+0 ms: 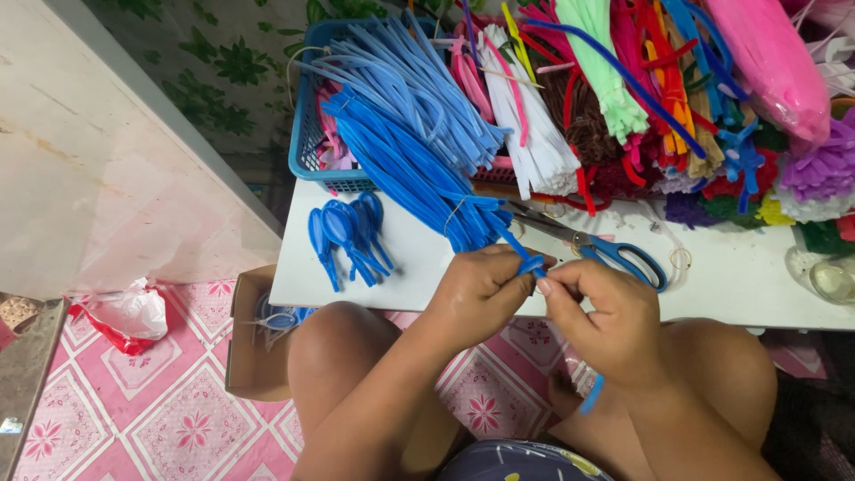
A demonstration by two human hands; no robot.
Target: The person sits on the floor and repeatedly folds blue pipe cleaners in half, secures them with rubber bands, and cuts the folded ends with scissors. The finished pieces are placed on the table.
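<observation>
Pinching a blue pipe cleaner (532, 264) between them, the left hand (476, 289) and the right hand (598, 313) met just over the near edge of the low white table (748, 285). The left hand's fingers were curled tight around the stem, thumb pressed against the bent blue tip; the right hand's thumb and forefinger were pressed together on the same piece, and a loose blue end (591, 395) hung out below the right palm, above the person's knee.

The stem ran up and away from the fingers into a tied bundle of dark blue pipe cleaners (410, 174) lying slantwise across the table. Just beside the right hand lay a pair of scissors with blue handles (614, 252), blades pointing toward the bundle. To the left of the bundle, apart from the hands, rested a small cluster of finished blue loops (349, 233).

Farther back, a blue plastic basket (307, 147) held paler blue stems (419, 80), with white ones (534, 134) next to it, then a heap of pale green, red, orange, brown and purple pipe cleaners (659, 98) and a pink wrapped packet (775, 62).

Below the table's left end, a cardboard box (245, 356) sat on the pink-tiled floor (142, 410), near a crumpled red and white plastic bag (125, 316).
</observation>
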